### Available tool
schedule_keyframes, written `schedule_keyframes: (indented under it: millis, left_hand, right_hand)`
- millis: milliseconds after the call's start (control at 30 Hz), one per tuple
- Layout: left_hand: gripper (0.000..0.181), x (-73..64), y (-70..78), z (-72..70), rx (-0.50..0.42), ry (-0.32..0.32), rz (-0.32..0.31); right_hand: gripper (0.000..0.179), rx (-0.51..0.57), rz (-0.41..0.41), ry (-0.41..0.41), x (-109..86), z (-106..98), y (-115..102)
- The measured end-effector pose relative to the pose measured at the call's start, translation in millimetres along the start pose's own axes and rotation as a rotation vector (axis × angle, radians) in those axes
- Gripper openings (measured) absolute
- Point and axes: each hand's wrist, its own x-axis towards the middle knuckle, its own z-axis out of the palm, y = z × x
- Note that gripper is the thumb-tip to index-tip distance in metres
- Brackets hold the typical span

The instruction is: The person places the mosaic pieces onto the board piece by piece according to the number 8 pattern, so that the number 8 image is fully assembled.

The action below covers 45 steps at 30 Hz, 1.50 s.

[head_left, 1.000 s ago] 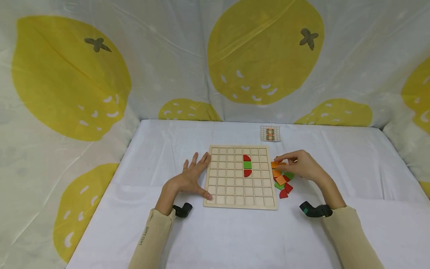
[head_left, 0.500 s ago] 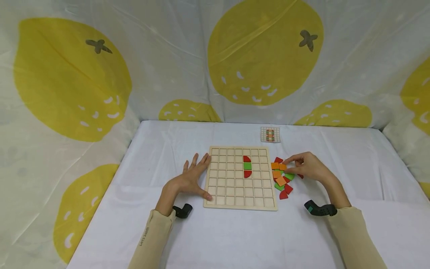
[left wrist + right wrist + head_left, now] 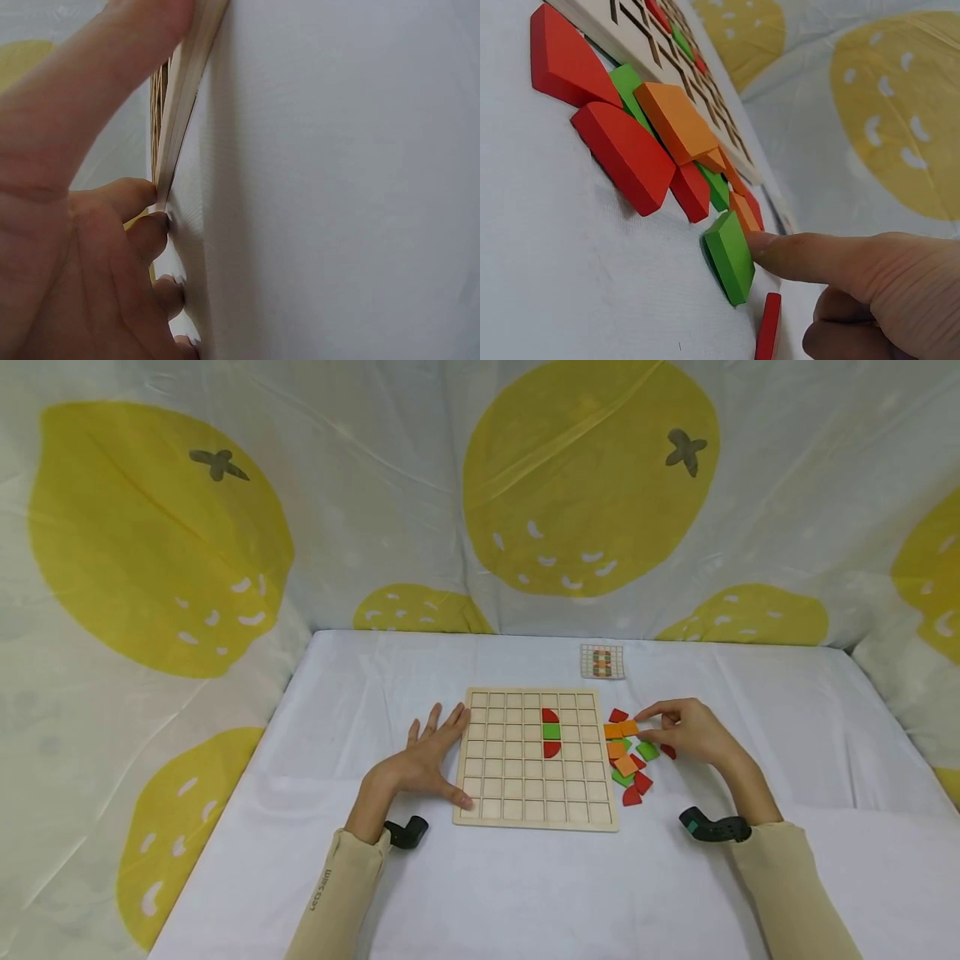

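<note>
The wide-spread left hand (image 3: pixel 422 763) presumably steadied the board (image 3: pixel 533 768); whether the right hand (image 3: pixel 692 728) pinched the orange tile (image 3: pixel 627 727) was indeterminable.

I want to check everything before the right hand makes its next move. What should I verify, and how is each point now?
1. Left hand at the wooden grid board: ok, touching its left side.
2. Two red quarter-circles and green square set in the board: ok, in one column.
3. Pattern card uncovered: ok, beyond the board.
4. Loose pieces separated: not ok; an orange square overlaps a green piece.
5. Right hand securely gripping a piece: cannot tell.
</note>
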Motion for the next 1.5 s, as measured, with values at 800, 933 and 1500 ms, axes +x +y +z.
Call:
schedule_keyframes:
  millis: [800,933,1500]
  left_hand:
    - [0.145,-0.8,5.5,-1.8,0.034,-0.015,-0.018]
    - [0.145,-1.2,5.8,-1.9,0.043,-0.015,-0.026]
    - [0.143,-2.5,7.4,-2.2,0.07,-0.005,-0.027]
  right_hand:
    - [0.033,0.116,-0.065,0.057,-0.4,15,-22]
    - [0.03,0.14,-0.105,0.019,0.9,32,-41]
    - [0.024,0.126,-0.203,0.021,-0.6,88,-89]
